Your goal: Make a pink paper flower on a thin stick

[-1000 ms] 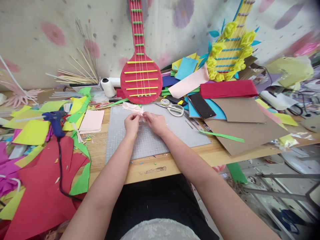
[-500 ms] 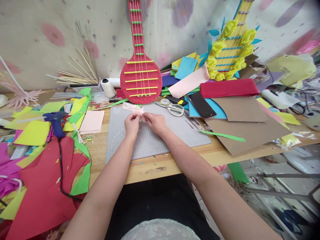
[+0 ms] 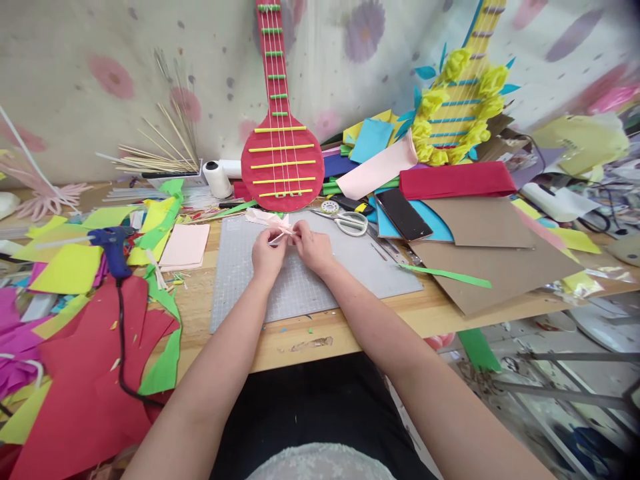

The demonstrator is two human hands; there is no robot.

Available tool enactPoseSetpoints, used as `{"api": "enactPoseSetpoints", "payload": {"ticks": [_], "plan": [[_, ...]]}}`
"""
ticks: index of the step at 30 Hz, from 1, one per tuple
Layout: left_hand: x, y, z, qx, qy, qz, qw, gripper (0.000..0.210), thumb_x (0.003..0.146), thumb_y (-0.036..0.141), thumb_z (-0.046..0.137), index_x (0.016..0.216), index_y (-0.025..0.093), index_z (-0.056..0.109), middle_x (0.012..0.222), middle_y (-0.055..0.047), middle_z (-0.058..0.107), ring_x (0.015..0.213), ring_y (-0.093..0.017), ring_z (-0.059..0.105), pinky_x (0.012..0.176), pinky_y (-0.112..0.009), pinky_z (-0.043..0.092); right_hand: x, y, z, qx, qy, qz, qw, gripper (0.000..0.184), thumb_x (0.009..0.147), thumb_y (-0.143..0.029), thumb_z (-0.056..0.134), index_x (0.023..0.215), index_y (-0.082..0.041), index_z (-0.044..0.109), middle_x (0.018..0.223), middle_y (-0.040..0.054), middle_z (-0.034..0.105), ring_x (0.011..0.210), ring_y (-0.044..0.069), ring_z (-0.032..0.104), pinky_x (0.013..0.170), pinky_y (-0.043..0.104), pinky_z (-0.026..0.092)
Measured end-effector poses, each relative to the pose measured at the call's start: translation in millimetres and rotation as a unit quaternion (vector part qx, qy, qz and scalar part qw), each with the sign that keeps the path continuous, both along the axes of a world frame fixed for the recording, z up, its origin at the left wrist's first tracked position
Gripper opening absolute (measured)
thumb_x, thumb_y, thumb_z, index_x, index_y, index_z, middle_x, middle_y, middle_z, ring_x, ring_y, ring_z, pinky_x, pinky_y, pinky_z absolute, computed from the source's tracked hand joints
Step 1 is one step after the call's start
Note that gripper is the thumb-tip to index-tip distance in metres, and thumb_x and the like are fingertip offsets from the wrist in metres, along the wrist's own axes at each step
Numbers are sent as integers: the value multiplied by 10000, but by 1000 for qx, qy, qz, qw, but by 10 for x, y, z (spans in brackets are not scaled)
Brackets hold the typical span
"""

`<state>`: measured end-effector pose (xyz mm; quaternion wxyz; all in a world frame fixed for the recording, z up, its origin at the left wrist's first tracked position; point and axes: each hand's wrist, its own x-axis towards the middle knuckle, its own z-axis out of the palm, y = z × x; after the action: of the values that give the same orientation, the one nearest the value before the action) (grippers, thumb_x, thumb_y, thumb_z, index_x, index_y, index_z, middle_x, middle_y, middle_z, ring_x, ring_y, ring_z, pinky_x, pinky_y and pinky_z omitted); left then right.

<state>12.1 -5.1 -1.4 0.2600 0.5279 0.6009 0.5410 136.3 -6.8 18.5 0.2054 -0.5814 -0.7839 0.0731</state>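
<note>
Over the far part of the grey cutting mat [image 3: 300, 287], my left hand [image 3: 269, 255] and my right hand [image 3: 313, 247] meet with their fingertips close together. Both are closed on a small piece of pale pink crepe paper [image 3: 283, 227], pinched and creased between them. A thin white stick-like bit pokes out by the left fingers; what it is I cannot make out. Another pale pink strip [image 3: 257, 216] lies just beyond the left hand. Behind the hands stands a red paper lute [image 3: 283, 172] with yellow bars, leaning upright. The fingertips partly hide the held paper.
Scissors [image 3: 351, 223] and a phone [image 3: 403, 213] lie to the right, near brown cardboard [image 3: 490, 267]. At left are a blue glue gun [image 3: 114, 250], red paper [image 3: 95, 360] and stacked pink squares [image 3: 185, 245]. A yellow-flowered paper instrument [image 3: 453, 110] stands at back right.
My hands have shifted slightly nearer to me and turned, with the fingers regripping the pink paper. A white stick-like bit now shows at the left fingers. The view has tilted slightly.
</note>
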Motion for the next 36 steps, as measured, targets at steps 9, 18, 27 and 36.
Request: {"api": "enactPoseSetpoints", "payload": {"ticks": [9, 18, 27, 36], "plan": [[-14, -45, 76, -44, 112, 29, 992, 137, 729, 268, 606, 820, 179, 657, 823, -47, 680, 743, -166, 612, 716, -286, 444, 5, 20, -55, -4, -12, 7, 1000, 303, 930, -340, 258, 1092, -156, 436, 959, 86, 673, 768, 193, 615, 630, 262, 353], [-8, -66, 59, 2, 126, 40, 991, 113, 719, 240, 602, 799, 182, 656, 837, -44, 657, 773, -164, 603, 732, -279, 446, -21, 7, -34, -5, -11, 11, 1000, 282, 926, -319, 257, 1053, -147, 440, 889, 90, 670, 741, 196, 608, 607, 260, 341], [-2, -80, 27, 47, 153, 63, 985, 60, 733, 230, 587, 753, 183, 619, 824, -31, 616, 749, -147, 569, 718, -266, 438, -57, 20, -87, -5, 16, 39, 999, 269, 929, -297, 273, 1097, -160, 432, 974, 84, 665, 789, 193, 624, 633, 263, 373], [15, -96, 41, -17, 194, 56, 979, 109, 758, 285, 588, 811, 214, 652, 870, -34, 674, 818, -186, 605, 718, -294, 423, -37, -25, 9, -32, -1, 11, 999, 346, 940, -393, 255, 1093, -172, 473, 998, 91, 665, 830, 204, 630, 686, 276, 405]]}}
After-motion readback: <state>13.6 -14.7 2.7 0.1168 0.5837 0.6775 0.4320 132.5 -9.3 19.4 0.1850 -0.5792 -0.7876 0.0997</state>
